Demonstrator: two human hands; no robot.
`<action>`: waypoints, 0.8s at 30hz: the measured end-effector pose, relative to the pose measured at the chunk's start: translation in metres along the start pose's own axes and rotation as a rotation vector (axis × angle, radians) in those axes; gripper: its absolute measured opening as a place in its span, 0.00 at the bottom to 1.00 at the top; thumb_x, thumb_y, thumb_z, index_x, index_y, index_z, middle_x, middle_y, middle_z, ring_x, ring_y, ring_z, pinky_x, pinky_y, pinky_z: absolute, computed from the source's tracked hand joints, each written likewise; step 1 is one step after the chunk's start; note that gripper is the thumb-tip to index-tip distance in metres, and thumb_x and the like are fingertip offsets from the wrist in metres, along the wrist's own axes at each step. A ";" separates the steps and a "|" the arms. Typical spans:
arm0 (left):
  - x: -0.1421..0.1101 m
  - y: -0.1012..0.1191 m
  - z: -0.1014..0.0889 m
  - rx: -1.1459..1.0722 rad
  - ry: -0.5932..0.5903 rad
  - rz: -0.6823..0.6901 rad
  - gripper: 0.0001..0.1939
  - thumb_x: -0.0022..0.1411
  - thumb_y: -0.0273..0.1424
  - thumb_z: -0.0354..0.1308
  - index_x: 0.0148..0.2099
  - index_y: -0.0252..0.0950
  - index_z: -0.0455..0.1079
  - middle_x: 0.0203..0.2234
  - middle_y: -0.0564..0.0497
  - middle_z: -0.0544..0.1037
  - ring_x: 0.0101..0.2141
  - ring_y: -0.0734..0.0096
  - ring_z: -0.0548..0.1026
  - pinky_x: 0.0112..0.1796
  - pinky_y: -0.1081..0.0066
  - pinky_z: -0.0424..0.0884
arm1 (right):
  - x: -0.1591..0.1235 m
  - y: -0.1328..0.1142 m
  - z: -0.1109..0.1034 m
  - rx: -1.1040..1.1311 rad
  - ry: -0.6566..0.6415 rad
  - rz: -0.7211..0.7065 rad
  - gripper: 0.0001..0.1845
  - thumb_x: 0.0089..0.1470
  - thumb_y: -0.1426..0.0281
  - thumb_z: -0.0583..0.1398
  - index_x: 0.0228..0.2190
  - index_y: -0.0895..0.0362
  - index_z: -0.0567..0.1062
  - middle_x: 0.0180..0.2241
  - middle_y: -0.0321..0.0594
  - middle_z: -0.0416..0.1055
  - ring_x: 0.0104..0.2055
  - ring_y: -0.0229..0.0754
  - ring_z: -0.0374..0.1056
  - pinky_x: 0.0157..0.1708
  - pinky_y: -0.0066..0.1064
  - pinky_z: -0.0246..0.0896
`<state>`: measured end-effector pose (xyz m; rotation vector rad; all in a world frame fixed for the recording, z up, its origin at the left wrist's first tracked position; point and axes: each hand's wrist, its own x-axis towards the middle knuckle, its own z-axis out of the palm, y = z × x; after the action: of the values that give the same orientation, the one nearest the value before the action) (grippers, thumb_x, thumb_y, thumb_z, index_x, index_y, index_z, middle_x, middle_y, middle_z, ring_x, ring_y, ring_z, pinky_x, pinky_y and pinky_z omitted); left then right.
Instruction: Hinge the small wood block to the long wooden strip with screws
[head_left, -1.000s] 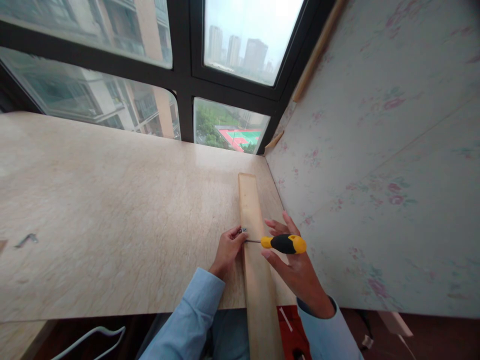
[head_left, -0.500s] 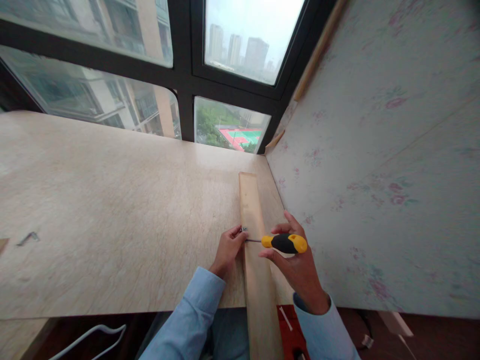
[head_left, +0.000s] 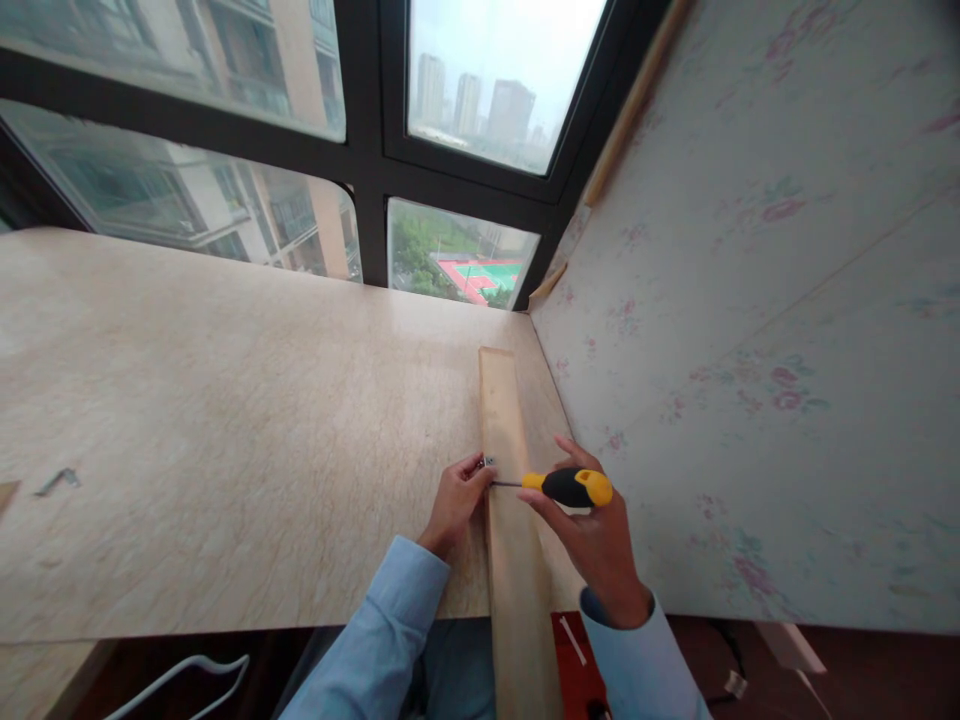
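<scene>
A long pale wooden board (head_left: 517, 560) lies on the stone-patterned sill, its near end jutting past the front edge. My left hand (head_left: 456, 500) is at the board's left edge, thumb and fingers pinched on a small metal bracket (head_left: 489, 462). A screwdriver (head_left: 574, 487) with a yellow and black handle lies level across the board, its shaft pointing left to my left fingertips. Round its handle, the thumb and fingers of my right hand (head_left: 600, 540) are closed. The screwdriver's tip is hidden at my left thumb.
On the sill (head_left: 247, 420) at far left lies a small metal piece (head_left: 57, 481). A floral-papered wall (head_left: 750, 400) rises close to my right hand. Dark-framed windows (head_left: 367, 160) stand behind. Below the front edge are a white hanger-like frame (head_left: 187, 675) and a red surface (head_left: 577, 660).
The fingers of my right hand have shifted round the screwdriver handle, with the forefinger lower. My left hand stays in place, and the view has tilted very slightly.
</scene>
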<state>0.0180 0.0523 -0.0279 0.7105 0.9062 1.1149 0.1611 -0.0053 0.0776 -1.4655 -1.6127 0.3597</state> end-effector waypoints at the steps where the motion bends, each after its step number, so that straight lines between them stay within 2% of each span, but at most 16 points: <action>1: 0.000 0.001 0.000 0.002 -0.001 0.004 0.17 0.53 0.31 0.64 0.46 0.33 0.79 0.37 0.47 0.82 0.37 0.65 0.79 0.36 0.72 0.73 | 0.000 0.001 0.002 0.008 0.006 -0.007 0.38 0.47 0.55 0.70 0.56 0.55 0.68 0.38 0.42 0.76 0.40 0.48 0.74 0.49 0.46 0.69; 4: 0.000 0.001 0.000 -0.009 -0.014 0.022 0.17 0.53 0.31 0.63 0.46 0.33 0.79 0.38 0.47 0.82 0.36 0.65 0.78 0.37 0.71 0.73 | -0.004 0.003 0.000 0.113 -0.108 -0.027 0.43 0.52 0.56 0.67 0.63 0.51 0.57 0.50 0.45 0.73 0.51 0.48 0.71 0.54 0.46 0.66; 6: 0.000 0.001 0.000 -0.015 -0.012 0.019 0.17 0.53 0.31 0.63 0.46 0.33 0.79 0.37 0.47 0.82 0.35 0.67 0.78 0.37 0.72 0.72 | -0.008 0.002 -0.005 0.151 -0.222 -0.034 0.39 0.58 0.59 0.63 0.65 0.48 0.53 0.58 0.45 0.67 0.58 0.47 0.67 0.59 0.47 0.61; 9: 0.000 0.000 0.000 -0.004 0.014 0.006 0.16 0.53 0.30 0.64 0.45 0.34 0.79 0.35 0.49 0.82 0.32 0.69 0.77 0.35 0.73 0.72 | -0.010 0.001 -0.010 0.139 -0.292 -0.022 0.25 0.63 0.63 0.57 0.60 0.49 0.64 0.59 0.44 0.68 0.60 0.46 0.65 0.62 0.47 0.58; 11: 0.000 -0.001 0.000 -0.004 0.009 0.006 0.15 0.54 0.31 0.63 0.45 0.34 0.79 0.35 0.49 0.82 0.31 0.70 0.77 0.35 0.73 0.72 | -0.008 0.000 -0.010 0.128 -0.267 0.001 0.22 0.63 0.62 0.57 0.57 0.51 0.68 0.53 0.45 0.74 0.55 0.46 0.71 0.59 0.45 0.63; 14: 0.002 -0.003 -0.001 0.001 0.013 0.011 0.15 0.54 0.30 0.64 0.45 0.34 0.79 0.35 0.48 0.82 0.32 0.70 0.77 0.34 0.74 0.72 | -0.003 0.001 -0.005 0.070 -0.126 -0.013 0.30 0.56 0.59 0.65 0.57 0.54 0.68 0.45 0.45 0.79 0.48 0.49 0.75 0.53 0.44 0.69; 16: 0.003 -0.004 -0.001 0.018 0.037 0.014 0.14 0.53 0.30 0.64 0.43 0.34 0.79 0.35 0.48 0.82 0.32 0.69 0.77 0.34 0.74 0.72 | 0.000 0.002 0.001 0.000 -0.011 -0.062 0.33 0.51 0.57 0.68 0.56 0.55 0.70 0.47 0.48 0.78 0.49 0.52 0.74 0.53 0.46 0.69; 18: 0.003 -0.005 -0.001 0.031 0.055 0.014 0.13 0.52 0.30 0.65 0.42 0.34 0.80 0.35 0.49 0.82 0.33 0.69 0.77 0.34 0.75 0.72 | 0.002 0.003 0.005 -0.045 0.038 -0.087 0.33 0.49 0.56 0.69 0.54 0.55 0.71 0.52 0.50 0.74 0.54 0.54 0.71 0.55 0.48 0.67; 20: 0.003 -0.004 -0.001 0.033 0.053 0.011 0.14 0.53 0.29 0.65 0.43 0.34 0.80 0.33 0.50 0.82 0.32 0.70 0.77 0.34 0.74 0.72 | 0.002 0.003 0.006 -0.018 0.011 -0.076 0.35 0.50 0.56 0.68 0.56 0.55 0.68 0.54 0.51 0.72 0.57 0.55 0.68 0.57 0.50 0.64; 24: 0.002 -0.004 -0.001 -0.004 0.019 0.000 0.15 0.53 0.30 0.64 0.44 0.34 0.79 0.34 0.50 0.82 0.30 0.71 0.77 0.35 0.73 0.73 | -0.003 0.003 0.003 0.203 -0.163 -0.033 0.35 0.60 0.61 0.61 0.64 0.51 0.56 0.58 0.48 0.68 0.60 0.48 0.66 0.60 0.48 0.60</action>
<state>0.0191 0.0534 -0.0322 0.6977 0.9196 1.1254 0.1609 -0.0066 0.0723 -1.2815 -1.6727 0.6187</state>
